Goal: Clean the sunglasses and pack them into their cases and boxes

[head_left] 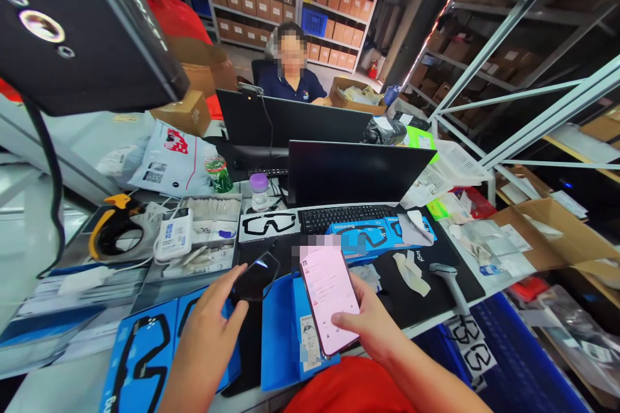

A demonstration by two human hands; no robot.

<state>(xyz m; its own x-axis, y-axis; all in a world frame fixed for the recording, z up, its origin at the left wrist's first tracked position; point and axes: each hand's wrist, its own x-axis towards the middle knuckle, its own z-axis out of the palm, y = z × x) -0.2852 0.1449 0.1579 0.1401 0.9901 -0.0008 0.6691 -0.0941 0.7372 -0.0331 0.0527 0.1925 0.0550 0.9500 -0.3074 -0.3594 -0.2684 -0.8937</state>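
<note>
Left hand [213, 315]: fingers pinched on dark glasses [261, 277].
Right hand [372, 321]: fingers around a lit phone [333, 300], thumb over its screen.
Glasses: at the left fingertips, left of the phone.
Blue box [279, 342]: between the left and right fingers, partly hidden by the phone.
Keyboard [339, 215]: beyond both hands' fingers.
Scanner [451, 282]: to the right of the right fingers.

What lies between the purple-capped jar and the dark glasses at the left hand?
A flat white piece with a black glasses outline; the head view shows it.
</note>
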